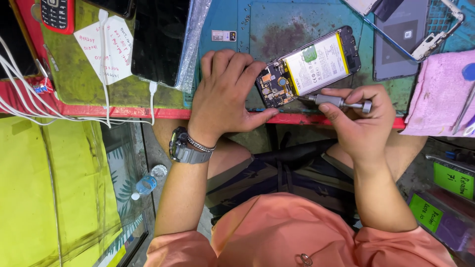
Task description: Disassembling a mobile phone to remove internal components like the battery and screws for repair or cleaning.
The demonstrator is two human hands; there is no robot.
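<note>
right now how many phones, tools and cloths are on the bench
phones: 4 – opened phone steadied by left hand, black phone, keypad phone, grey phone
tools: 2 – screwdriver in right hand, tweezers
cloths: 1 – pink cloth
total: 7

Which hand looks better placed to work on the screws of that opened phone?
The right hand, probably. It already holds the small metal screwdriver, with the tip at the exposed circuit board of the opened phone. The left hand lies on the phone's end, apparently steadying it, and holds no tool.
</note>
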